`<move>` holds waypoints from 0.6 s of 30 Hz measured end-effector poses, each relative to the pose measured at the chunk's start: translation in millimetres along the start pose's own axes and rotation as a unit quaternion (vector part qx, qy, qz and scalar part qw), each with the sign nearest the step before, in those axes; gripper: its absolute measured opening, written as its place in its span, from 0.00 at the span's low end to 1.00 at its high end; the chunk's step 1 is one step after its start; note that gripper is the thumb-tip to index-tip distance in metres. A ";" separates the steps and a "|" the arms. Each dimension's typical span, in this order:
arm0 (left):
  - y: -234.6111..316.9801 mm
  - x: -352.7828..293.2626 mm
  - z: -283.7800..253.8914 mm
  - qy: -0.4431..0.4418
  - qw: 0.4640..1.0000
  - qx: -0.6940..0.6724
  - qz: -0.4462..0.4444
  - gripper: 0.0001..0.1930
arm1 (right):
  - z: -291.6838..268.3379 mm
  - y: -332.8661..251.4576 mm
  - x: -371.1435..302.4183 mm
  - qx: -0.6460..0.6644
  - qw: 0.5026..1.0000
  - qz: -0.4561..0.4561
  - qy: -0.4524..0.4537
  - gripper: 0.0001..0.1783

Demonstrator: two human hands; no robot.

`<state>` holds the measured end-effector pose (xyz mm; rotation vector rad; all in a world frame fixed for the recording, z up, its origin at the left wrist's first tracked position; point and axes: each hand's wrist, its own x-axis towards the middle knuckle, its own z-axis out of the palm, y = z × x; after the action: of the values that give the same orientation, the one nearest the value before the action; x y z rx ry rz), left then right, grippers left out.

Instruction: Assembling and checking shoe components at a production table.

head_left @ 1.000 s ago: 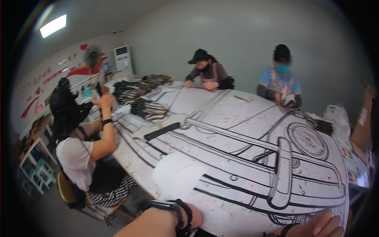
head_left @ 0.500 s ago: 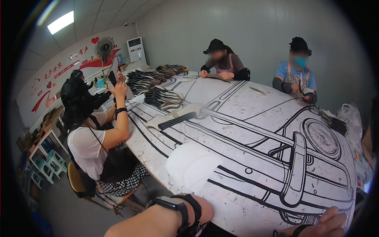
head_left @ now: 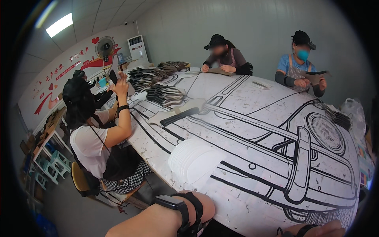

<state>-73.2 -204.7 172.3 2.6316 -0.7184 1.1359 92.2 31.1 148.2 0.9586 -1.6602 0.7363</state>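
white-sheet stack [head_left: 191, 160]: 1 | co-workers [head_left: 90, 146]: 4 | fan [head_left: 105, 47]: 1 | air conditioner [head_left: 137, 49]: 1 | table [head_left: 241, 209]: 1

Left arm [head_left: 144, 221] slants in; right hand [head_left: 329, 229], cropped, perhaps bends loosely.

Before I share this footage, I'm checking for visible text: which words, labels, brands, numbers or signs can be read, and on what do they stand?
I won't copy wording; here is where it stands.
White wall: large red lettering, legible.
Red strip on that wall: too small to read reliably.
Tall white vented cabinet: marks too small.
Coloured printed surface, right edge: unreadable.
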 end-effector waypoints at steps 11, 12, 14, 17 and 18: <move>0.0 0.0 1.7 -0.019 1.000 0.009 0.004 0.09 | 22.6 -14.5 24.0 -0.151 0.983 0.091 -0.056 0.15; 0.4 0.2 2.0 -0.023 1.000 0.014 0.008 0.09 | 23.8 -18.9 22.9 -0.166 0.976 0.128 -0.055 0.14; 0.8 0.5 2.5 -0.023 1.000 0.017 0.008 0.09 | 25.0 -25.2 22.7 -0.182 0.965 0.170 -0.079 0.12; 0.6 0.7 2.7 -0.022 1.000 0.019 0.009 0.09 | 28.2 -28.8 28.9 -0.177 0.968 0.171 -0.044 0.10; 0.5 0.7 2.7 -0.021 1.000 0.019 0.009 0.09 | 29.8 -28.3 32.3 -0.171 0.969 0.174 -0.044 0.10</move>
<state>-71.3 -206.3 170.9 2.6932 -0.7364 1.1133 98.2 -15.4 171.3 0.4665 -1.9831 0.6128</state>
